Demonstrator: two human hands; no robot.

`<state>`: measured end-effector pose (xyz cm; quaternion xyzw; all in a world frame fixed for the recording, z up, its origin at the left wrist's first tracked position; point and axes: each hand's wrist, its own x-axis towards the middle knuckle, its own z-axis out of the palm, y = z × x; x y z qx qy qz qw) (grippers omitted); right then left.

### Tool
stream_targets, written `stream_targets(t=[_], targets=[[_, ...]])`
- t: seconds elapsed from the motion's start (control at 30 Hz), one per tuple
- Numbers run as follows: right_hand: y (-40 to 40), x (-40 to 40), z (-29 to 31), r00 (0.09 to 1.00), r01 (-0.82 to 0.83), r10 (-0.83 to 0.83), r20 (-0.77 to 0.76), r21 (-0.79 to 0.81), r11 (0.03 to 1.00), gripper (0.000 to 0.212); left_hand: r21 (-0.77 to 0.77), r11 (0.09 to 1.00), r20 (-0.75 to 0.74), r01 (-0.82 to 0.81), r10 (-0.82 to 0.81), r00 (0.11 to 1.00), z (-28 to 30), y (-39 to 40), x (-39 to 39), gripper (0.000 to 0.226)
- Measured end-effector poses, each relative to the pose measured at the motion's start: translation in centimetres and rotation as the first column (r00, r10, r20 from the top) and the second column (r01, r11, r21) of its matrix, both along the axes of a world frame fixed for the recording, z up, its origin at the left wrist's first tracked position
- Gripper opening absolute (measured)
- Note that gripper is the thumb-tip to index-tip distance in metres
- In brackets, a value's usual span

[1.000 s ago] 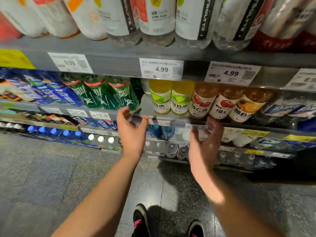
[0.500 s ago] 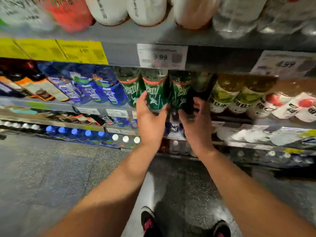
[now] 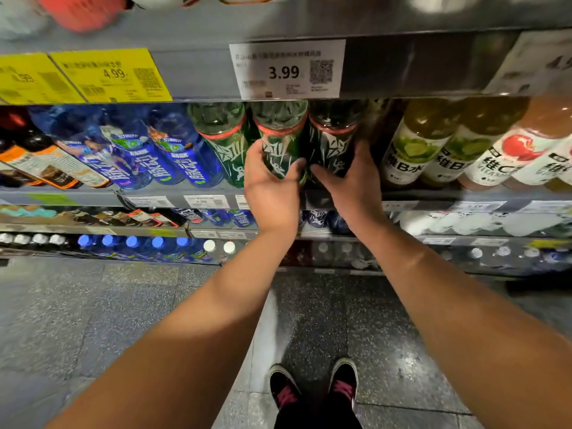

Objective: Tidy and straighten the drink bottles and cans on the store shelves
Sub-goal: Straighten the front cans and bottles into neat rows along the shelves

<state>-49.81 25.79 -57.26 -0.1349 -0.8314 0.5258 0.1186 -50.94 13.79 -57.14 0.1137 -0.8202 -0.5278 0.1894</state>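
Three green bottles with red bands stand side by side on the middle shelf. My left hand (image 3: 270, 187) grips the middle green bottle (image 3: 280, 134) from below, thumb on its front. My right hand (image 3: 353, 181) grips the right green bottle (image 3: 332, 140), fingers curled round its right side. The left green bottle (image 3: 224, 137) stands untouched beside them.
Blue bottles (image 3: 173, 153) stand to the left, yellow-green and orange labelled bottles (image 3: 414, 150) to the right. The upper shelf edge (image 3: 402, 69) with a 3.99 price tag (image 3: 286, 71) hangs just above the bottles. Lower shelves hold more bottles. My shoes (image 3: 312, 388) are on the speckled floor.
Both hands rose from in front of the lower shelf to the green bottles and closed round them. The view shifted left, bringing the green bottles to the centre.
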Motion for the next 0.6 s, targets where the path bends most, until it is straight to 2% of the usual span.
stream_targets(t=[0.17,0.27,0.3,0.37,0.5,0.6], targets=[[-0.1,0.5,-0.1,1.0,0.005,-0.005,0.006,0.046,0.999,0.067,-0.022,0.996,0.048,0.085,-0.084,0.995,0.3,-1.3,0.9,0.052],[-0.4,0.9,0.2,1.0,-0.008,0.007,0.022,0.065,0.998,0.071,-0.043,0.999,-0.05,-0.02,0.018,0.999,0.8,-3.3,1.8,0.045],[-0.4,0.8,0.2,1.0,-0.007,0.006,0.021,0.072,0.997,0.071,-0.033,0.996,-0.075,-0.077,0.074,0.994,1.0,-4.1,1.8,0.046],[-0.5,0.8,0.3,1.0,0.008,-0.01,0.021,0.073,0.997,0.069,0.009,0.992,-0.016,-0.127,0.127,0.992,1.0,-5.6,1.3,0.055],[-0.7,1.0,0.1,0.999,0.047,-0.048,0.017,0.083,0.995,0.065,-0.004,0.999,0.154,-0.044,0.044,0.987,0.8,-6.6,-0.4,0.083],[-0.9,1.0,0.0,0.998,0.067,-0.067,-0.002,0.081,0.995,0.062,-0.029,0.997,0.129,-0.065,0.069,0.989,0.7,-6.1,-1.4,0.077]])
